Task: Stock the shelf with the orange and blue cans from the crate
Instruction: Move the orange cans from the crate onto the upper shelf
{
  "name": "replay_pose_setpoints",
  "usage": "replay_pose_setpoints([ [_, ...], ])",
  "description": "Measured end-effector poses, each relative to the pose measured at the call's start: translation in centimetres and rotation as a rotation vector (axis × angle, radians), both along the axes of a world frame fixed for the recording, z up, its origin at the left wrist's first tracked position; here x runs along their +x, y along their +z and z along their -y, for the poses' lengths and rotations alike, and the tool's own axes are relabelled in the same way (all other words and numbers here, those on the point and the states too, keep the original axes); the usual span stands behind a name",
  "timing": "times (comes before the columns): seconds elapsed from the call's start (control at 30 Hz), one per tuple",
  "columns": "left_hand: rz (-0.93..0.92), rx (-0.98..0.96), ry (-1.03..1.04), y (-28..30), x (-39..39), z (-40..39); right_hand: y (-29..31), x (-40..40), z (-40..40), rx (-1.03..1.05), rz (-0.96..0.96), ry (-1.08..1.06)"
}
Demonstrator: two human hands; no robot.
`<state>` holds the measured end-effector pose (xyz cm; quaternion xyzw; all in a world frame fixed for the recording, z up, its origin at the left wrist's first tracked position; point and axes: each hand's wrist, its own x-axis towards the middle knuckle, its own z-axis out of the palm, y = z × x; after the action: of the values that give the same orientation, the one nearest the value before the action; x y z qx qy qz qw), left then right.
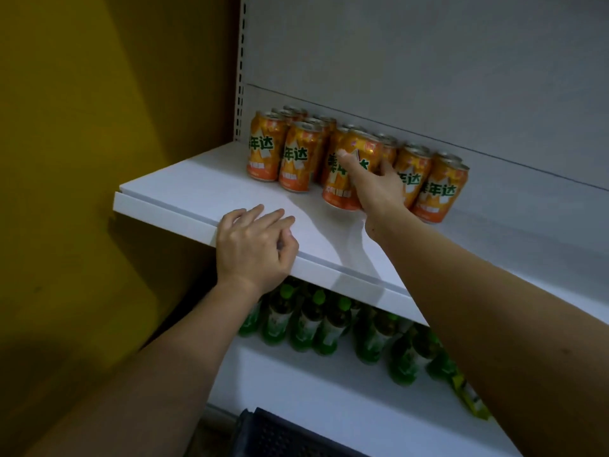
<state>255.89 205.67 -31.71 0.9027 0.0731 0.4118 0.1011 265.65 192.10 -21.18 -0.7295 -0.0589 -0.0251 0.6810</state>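
Orange printed metal covers the can [349,173] that is held by the right hand [375,186]; its grip is closed around the can's side, with the thumb over the green and white label. The can appears slightly tilted, with its base at or just above the white shelf [184,192], in front of the other orange cans [280,150] that are already placed in rows near the back panel. The step in hand is judged to be the setting down of this can into the front row, between the can group on the left and the pair on the right. For the next move, the can must be brought upright and lowered flat, and the fingers must be released without pushing the neighbours, which stand very close.

The left hand [255,247] is rested on the front edge of the shelf; its fingers are loosely curled and nothing is held.

The cans are smooth, shiny cylinders with silver rims. The shelf is a flat, matt white board with a straight lip. Below it, green bottles [306,319] with round caps are seen. A dark ribbed crate [280,437] is partly visible at the bottom. No blue cans are seen.
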Motion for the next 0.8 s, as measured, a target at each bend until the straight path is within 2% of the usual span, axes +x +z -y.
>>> replay_pose_setpoints([
  [0.23,0.086,0.017,0.015,-0.5,0.6,-0.2,-1.2,3.6,-2.5,-0.080,0.076,-0.053],
  [0.43,0.158,0.031,0.020,-0.9,0.9,-0.2,-3.1,5.3,-4.3,-0.026,0.104,-0.088],
  [0.53,0.155,0.025,0.022,-0.9,0.8,-0.3,-4.0,5.6,-4.0,0.000,0.126,-0.090],
  [0.8,0.058,-0.021,0.030,-0.3,0.3,0.1,-4.3,5.1,-3.5,-0.117,0.116,-0.070],
])
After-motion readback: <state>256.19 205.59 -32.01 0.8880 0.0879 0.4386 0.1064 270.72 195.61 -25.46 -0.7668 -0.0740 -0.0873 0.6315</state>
